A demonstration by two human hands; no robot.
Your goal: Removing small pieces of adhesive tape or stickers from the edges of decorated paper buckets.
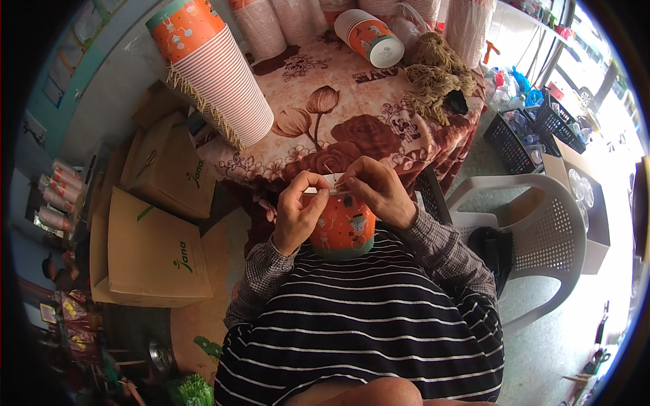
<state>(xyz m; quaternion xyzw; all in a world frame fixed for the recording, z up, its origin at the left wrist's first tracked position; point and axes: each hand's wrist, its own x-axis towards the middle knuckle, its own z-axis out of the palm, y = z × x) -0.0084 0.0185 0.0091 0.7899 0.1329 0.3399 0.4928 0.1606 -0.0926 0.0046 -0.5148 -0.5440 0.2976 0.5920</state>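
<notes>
Right now, in the head view, an orange paper bucket with a green base sits tilted in the lap, between the 2 hands. The left hand has a narrow grip, thumb and finger pinching the white rim. The right hand also has a narrow grip, its fingertips drawn together at the same rim; what lies between them is too small to tell. The near edge of the cloth-covered surface runs just beyond the hands. On it, a tall stack of buckets leans on the left, a short stack lies on its side at the back, and a bundle of cord rests on the right. Bare cloth opens between these 3. Cardboard boxes stand well left of the left hand; a plastic chair stands to the right, beside the right sleeve.
</notes>
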